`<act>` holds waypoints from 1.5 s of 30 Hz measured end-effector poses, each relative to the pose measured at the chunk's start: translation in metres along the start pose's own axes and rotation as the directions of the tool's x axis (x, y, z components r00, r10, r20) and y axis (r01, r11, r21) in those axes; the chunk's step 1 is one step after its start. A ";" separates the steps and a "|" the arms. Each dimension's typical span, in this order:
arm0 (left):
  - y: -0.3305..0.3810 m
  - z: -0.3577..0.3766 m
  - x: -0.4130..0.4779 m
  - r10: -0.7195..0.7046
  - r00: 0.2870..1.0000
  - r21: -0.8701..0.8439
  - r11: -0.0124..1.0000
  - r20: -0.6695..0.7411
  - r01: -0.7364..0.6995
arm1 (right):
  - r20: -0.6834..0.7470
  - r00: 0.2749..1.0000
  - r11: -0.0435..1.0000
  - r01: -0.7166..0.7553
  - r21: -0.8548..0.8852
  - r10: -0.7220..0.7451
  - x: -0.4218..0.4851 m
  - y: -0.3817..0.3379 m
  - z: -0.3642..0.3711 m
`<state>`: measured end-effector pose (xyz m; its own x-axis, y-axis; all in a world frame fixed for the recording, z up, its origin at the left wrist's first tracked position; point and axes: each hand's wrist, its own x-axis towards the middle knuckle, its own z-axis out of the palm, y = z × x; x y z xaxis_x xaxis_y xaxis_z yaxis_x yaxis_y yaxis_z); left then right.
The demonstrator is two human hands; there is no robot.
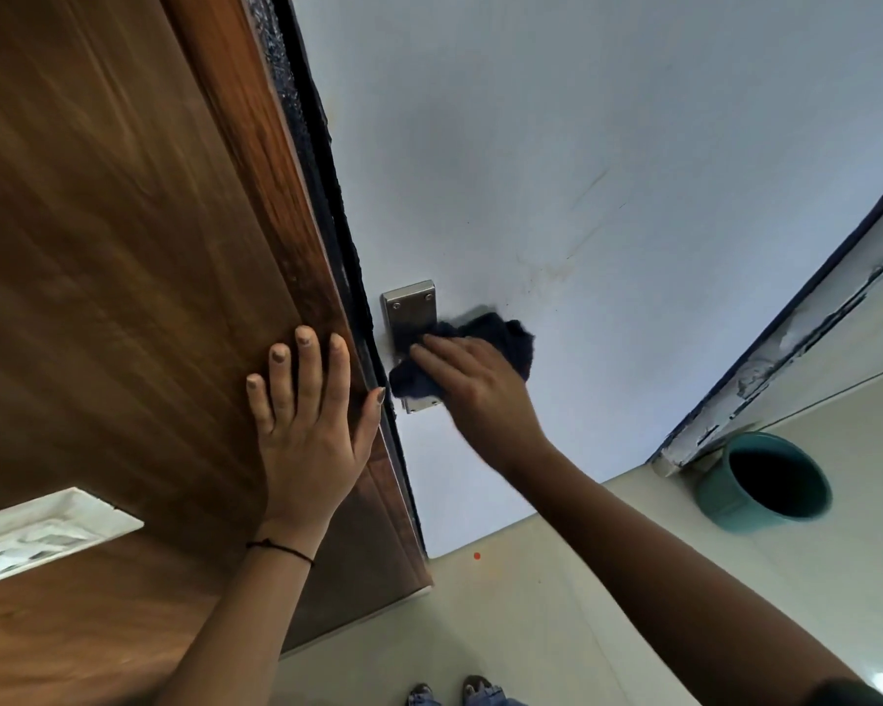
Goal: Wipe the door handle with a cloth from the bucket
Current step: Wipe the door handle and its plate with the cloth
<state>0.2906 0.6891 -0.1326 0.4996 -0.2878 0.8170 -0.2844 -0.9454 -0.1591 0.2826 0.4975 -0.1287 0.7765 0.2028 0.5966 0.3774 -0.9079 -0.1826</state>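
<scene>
Teal bucket on floor, well apart from cloth.

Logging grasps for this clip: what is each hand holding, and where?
Right hand grips the bunched cloth at its middle, against the handle. Left hand holds nothing.

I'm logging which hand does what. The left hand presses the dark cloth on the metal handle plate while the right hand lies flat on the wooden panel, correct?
Swapped. In the head view the right hand presses the dark cloth on the metal handle plate, while the left hand lies flat on the wooden panel.
</scene>
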 end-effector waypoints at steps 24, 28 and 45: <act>0.002 -0.003 0.002 -0.021 0.999 0.038 0.999 0.038 0.020 | 0.118 0.946 0.924 -0.320 0.207 0.301 0.000 0.056 -0.022; -0.006 -0.008 0.000 0.030 0.997 -0.006 1.000 0.064 -0.030 | 0.241 0.798 0.631 -0.589 0.505 0.552 -0.002 0.058 -0.025; -0.008 -0.008 0.001 0.073 0.997 -0.129 0.989 0.039 -0.068 | 0.476 0.372 -0.527 0.041 0.849 0.797 -0.005 -0.008 0.038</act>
<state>0.2868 0.6977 -0.1260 0.5088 -0.3619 0.7811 -0.4207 -0.8962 -0.1412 0.2950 0.5180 -0.1600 0.8299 -0.4730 -0.2959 0.2614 0.7982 -0.5427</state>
